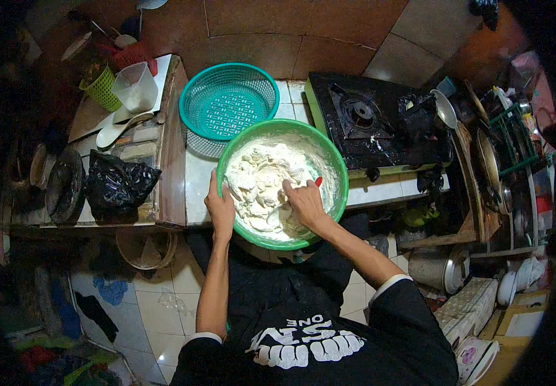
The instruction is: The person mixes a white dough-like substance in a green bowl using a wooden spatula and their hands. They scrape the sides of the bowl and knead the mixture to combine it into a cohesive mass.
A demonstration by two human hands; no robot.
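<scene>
A green plastic basin (342, 193) holds a thick, pale, lumpy batter or dough (263, 178). My left hand (221, 207) grips the basin's left rim, fingers on the outside. Over the right part of the mixture, my right hand (305, 202) is closed around a utensil with a red handle (318, 182); its lower part is hidden by the hand and the mixture. One finger of that hand reaches out over the mixture. The basin is tilted somewhat and overhangs the counter's front edge.
Behind the basin stands a teal plastic colander (229, 67). A black gas stove (360, 111) is at the right. On the left ledge are a black plastic bag (121, 186), a pale ladle (111, 136), a clear plastic container (135, 87) and a lime basket (102, 89).
</scene>
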